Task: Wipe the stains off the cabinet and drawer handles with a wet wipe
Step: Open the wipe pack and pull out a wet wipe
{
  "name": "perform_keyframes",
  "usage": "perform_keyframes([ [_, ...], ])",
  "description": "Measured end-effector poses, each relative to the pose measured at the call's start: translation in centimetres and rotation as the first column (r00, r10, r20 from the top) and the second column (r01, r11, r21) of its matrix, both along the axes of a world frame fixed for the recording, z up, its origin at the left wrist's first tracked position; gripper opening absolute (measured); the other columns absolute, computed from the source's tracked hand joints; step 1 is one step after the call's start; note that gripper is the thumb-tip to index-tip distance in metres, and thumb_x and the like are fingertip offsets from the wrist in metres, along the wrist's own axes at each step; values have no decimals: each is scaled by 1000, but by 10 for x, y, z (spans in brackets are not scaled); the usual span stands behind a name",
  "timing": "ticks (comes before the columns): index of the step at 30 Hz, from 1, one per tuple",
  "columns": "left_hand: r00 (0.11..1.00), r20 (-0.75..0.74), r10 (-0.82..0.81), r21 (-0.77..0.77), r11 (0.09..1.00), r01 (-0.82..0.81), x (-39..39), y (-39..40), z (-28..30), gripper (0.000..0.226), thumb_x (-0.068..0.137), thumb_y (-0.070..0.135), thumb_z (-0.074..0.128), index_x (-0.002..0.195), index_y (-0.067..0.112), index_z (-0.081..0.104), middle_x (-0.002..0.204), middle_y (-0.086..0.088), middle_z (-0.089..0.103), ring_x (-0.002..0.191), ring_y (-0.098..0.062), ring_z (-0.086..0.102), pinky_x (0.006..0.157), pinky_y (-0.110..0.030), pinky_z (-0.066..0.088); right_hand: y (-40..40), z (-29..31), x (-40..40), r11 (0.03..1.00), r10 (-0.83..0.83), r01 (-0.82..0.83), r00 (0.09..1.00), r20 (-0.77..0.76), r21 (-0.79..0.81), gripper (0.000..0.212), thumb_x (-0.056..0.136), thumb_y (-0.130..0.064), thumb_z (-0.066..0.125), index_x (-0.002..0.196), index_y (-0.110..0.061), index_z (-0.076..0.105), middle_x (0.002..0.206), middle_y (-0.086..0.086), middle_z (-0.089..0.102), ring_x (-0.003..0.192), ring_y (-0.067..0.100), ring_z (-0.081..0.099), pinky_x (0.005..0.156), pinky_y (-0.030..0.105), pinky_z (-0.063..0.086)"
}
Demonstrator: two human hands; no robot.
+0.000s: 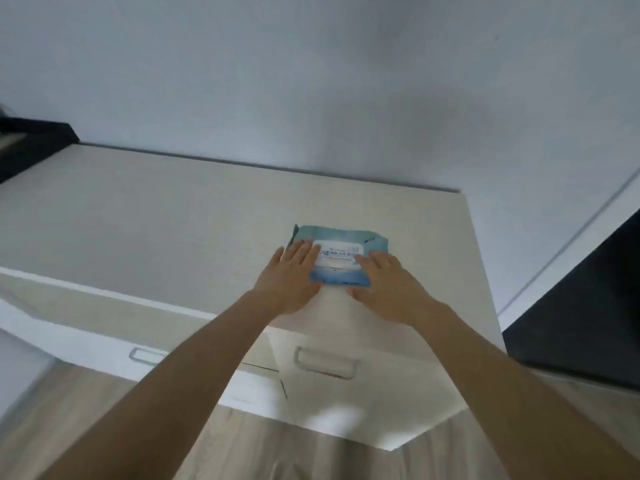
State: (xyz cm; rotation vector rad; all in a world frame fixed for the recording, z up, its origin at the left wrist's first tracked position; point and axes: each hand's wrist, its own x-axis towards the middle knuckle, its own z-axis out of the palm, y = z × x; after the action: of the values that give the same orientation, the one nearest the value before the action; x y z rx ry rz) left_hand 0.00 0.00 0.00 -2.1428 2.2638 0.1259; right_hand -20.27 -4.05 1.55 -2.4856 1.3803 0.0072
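left drawer handle [145,355]: low on the cabinet front, partly hidden behind the left forearm. Not touched yet, stains too small to make out from up here.

left hand [289,282]: flat on the left end of the pack, fingers [304,247] straight and together, thumb out along the near edge. Gripping nothing, just pressing down. Probably there to pin the pack so it doesn't slide or lift when a wipe gets tugged out.

wet wipe pack [341,259]: blue-green soft pack with a white flap label on top, lying flat on the counter [156,216] toward the right-hand side, close to the front edge. Flap looks closed, no wipe showing. Handy spot, right above the handles.

right hand [384,278]: resting on the right end of the pack, fingers mostly straight and relaxed, tips near the corner of the white flap. Not pinching anything as far as visible. Looks set to peel the flap while the other hand holds things down.

right drawer handle [325,363]: pale recessed pull on the front, straight below the pack, between the two forearms. Clear of both hands.

stage: very start, a guess though. Wipe not out, no handle wiped.
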Motion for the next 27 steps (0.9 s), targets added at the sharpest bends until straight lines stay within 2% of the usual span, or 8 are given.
perform_keyframes([
  [3,999,43,-13,39,999,11,6,-5,-11,65,102,47,23,152,18,-6,161,0,-7,146,-15,-11,117,-40,-8,-9,-16,5,999,19,-19,999,-35,-27,70,96,-49,39,150,-17,9,158,5,4,145,23,0,117,37,13],
  [8,998,27,-48,9,999,48,14,8,-24,66,99,54,16,152,24,-10,160,4,-10,145,-12,-15,114,-40,-15,2,-35,-1,998,-28,31,998,63,-59,67,95,-53,36,149,-25,10,158,-3,6,145,16,0,116,34,9],
  [12,995,-53,-81,-175,982,71,22,5,-17,59,96,56,23,147,27,28,151,6,29,138,-11,20,112,-35,5,8,-37,-5,976,-52,66,996,74,-208,60,91,-57,36,143,-29,26,148,-4,28,136,15,21,103,33,10],
  [14,981,-168,-98,-223,973,59,26,-7,-9,58,95,54,36,144,23,33,149,6,33,137,-10,24,110,-31,6,-1,-28,2,968,-73,104,987,140,-229,57,91,-55,40,140,-27,33,143,-4,35,131,16,28,101,31,10],
  [18,955,-221,-201,-101,978,182,27,-24,-11,80,92,60,41,152,18,10,160,6,5,139,3,-16,114,-28,-15,-18,-21,21,983,-21,57,979,204,-175,61,89,-53,50,140,-24,36,147,-5,35,134,13,29,104,27,8],
  [21,951,-243,-190,-53,982,183,25,-27,-21,85,90,64,38,153,19,4,160,8,2,134,6,-25,114,-31,-18,-20,-27,26,972,18,24,985,174,-234,62,84,-57,57,134,-22,47,141,-5,45,129,13,38,103,27,7],
  [24,951,-258,-169,-60,986,159,24,-28,-28,86,89,65,39,153,22,0,160,9,0,135,6,-25,114,-34,-18,-22,-26,26,958,34,27,978,204,-284,51,80,-46,68,120,-14,62,127,2,60,116,20,55,103,31,21],
  [27,948,-285,-143,-63,989,130,23,-27,-31,87,89,64,40,152,23,-3,160,9,-3,131,10,-29,112,-35,-22,-24,-18,26,969,35,24,971,236,-244,38,87,-40,62,116,-15,65,117,2,67,103,20,62,92,31,43],
])
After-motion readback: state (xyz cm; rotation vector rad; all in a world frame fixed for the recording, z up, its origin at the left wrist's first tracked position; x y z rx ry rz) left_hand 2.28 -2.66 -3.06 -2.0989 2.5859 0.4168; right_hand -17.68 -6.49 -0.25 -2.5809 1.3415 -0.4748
